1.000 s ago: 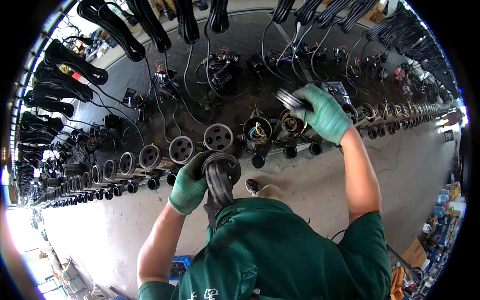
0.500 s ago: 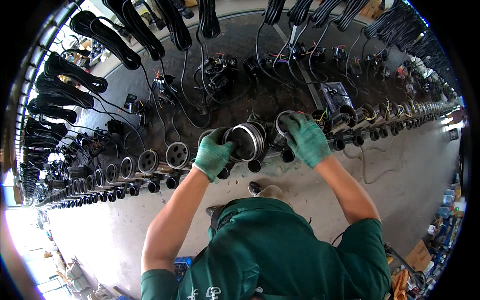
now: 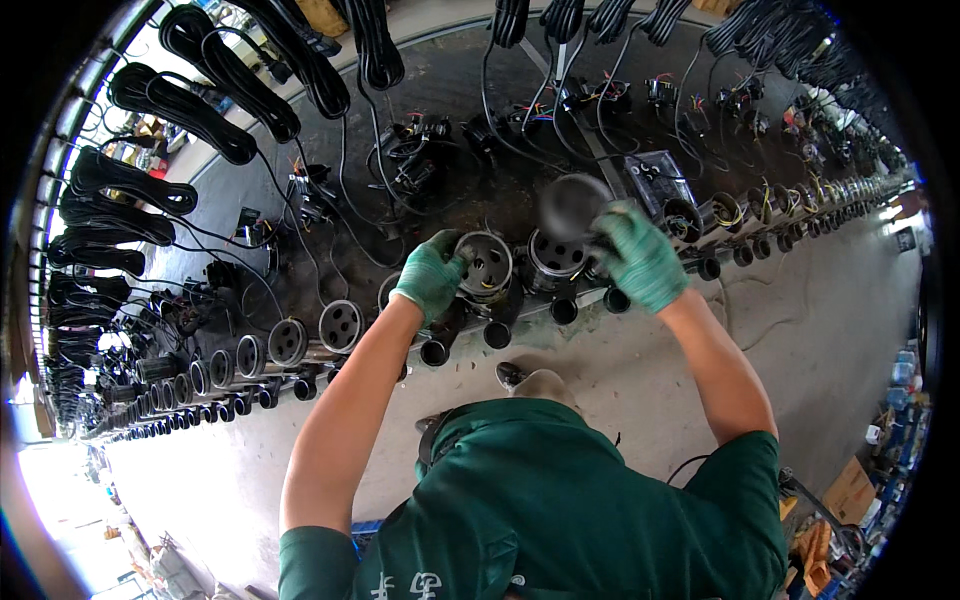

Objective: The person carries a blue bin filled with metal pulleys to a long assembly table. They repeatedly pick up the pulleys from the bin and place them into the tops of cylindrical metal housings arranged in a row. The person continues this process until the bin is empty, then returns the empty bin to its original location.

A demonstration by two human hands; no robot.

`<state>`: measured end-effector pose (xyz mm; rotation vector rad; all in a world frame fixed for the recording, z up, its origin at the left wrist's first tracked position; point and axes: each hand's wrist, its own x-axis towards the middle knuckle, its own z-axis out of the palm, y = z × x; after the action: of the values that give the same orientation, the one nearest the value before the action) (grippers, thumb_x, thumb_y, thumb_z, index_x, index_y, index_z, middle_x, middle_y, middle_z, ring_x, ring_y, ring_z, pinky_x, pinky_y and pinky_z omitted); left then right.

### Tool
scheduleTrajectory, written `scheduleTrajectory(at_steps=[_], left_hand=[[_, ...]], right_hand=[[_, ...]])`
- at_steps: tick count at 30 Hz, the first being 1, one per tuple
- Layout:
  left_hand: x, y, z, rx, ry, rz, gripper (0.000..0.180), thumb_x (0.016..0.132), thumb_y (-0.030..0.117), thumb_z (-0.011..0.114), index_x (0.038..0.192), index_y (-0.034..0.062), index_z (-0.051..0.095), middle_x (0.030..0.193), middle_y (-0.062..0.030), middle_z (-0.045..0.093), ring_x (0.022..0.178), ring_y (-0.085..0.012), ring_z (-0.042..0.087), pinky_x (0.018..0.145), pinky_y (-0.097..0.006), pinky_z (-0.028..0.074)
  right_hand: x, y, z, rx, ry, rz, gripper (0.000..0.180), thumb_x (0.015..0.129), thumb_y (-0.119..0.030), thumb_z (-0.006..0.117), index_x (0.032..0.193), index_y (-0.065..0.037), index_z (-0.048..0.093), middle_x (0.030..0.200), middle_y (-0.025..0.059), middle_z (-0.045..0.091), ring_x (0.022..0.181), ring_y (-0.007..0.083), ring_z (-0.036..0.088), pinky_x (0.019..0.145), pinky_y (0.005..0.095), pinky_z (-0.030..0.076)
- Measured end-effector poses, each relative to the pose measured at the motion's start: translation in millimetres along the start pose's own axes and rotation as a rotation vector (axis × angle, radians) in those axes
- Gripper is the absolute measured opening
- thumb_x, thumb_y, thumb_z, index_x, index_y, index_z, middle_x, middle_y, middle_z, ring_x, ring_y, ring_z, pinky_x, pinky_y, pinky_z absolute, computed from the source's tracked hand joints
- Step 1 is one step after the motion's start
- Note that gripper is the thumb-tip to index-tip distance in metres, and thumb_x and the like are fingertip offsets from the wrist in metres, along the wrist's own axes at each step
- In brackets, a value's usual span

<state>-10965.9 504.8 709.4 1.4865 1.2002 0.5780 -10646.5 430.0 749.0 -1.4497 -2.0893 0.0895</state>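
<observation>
My left hand (image 3: 432,277), in a green glove, grips the rim of a dark metal cylindrical housing (image 3: 486,288). A round plate with several holes shows inside that housing's open end. In my gloved right hand (image 3: 640,258) is a dark round cap (image 3: 573,207), smeared by motion, held above and a little behind a neighbouring housing (image 3: 556,257). That housing also shows a plate with holes in its mouth. Most of the right fingers are hidden by the glove's back and the cap.
More cylindrical housings (image 3: 342,326) line the bench's near edge on both sides, with short tubes (image 3: 433,352) below. Coiled black cables (image 3: 205,125) hang along the far side. Wired parts (image 3: 415,165) and a clear packet (image 3: 662,182) lie on the dark bench (image 3: 400,115).
My right hand has shifted right and now holds the cap up off the housings. Holed plates now show in both near housings. My left hand has moved slightly right.
</observation>
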Motion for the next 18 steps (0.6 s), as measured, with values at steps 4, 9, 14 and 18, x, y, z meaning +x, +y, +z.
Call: scheduleTrajectory(at_steps=[4,9,14,18], left_hand=[[15.0,-20.0,11.6,0.689,0.085,0.175,0.030,0.096,0.018,0.063,0.123,0.0037,0.067,0.115,-0.0246,0.065,0.101,-0.0424,0.066,0.089,-0.044,0.054],[19.4,1.0,20.5,1.140,0.081,0.157,0.029,0.098,0.025,0.058,0.120,0.0082,0.067,0.124,-0.0220,0.059,0.105,-0.0434,0.064,0.088,-0.050,0.054],[27.6,13.3,30.9,1.139,-0.085,0.031,0.041,0.098,0.027,0.059,0.134,0.0076,0.058,0.126,-0.0209,0.061,0.109,-0.0413,0.062,0.092,-0.048,0.053],[11.8,25.6,24.3,1.117,0.018,0.188,0.047,0.097,0.025,0.061,0.140,0.0079,0.055,0.124,-0.0204,0.062,0.108,-0.0412,0.063,0.094,-0.047,0.052]], right_hand=[[-20.4,33.7,-12.0,0.107,0.160,0.301,0.037,0.080,-0.013,0.082,0.111,-0.007,0.062,0.111,0.0159,0.063,0.096,0.0388,0.065,0.082,0.0445,0.055],[-51.1,60.5,-2.8,-0.152,0.068,0.231,0.040,0.082,-0.022,0.080,0.114,-0.008,0.061,0.112,0.0182,0.065,0.099,0.0415,0.065,0.082,0.0476,0.055],[-62.6,61.1,18.6,-0.275,-0.275,0.335,0.029,0.085,-0.019,0.073,0.107,-0.008,0.058,0.123,0.0157,0.059,0.098,0.0397,0.065,0.080,0.0503,0.056],[-54.0,45.7,14.3,-0.284,-0.261,0.362,0.035,0.087,-0.018,0.072,0.118,-0.010,0.060,0.125,0.0171,0.058,0.094,0.0390,0.067,0.077,0.0504,0.057]])
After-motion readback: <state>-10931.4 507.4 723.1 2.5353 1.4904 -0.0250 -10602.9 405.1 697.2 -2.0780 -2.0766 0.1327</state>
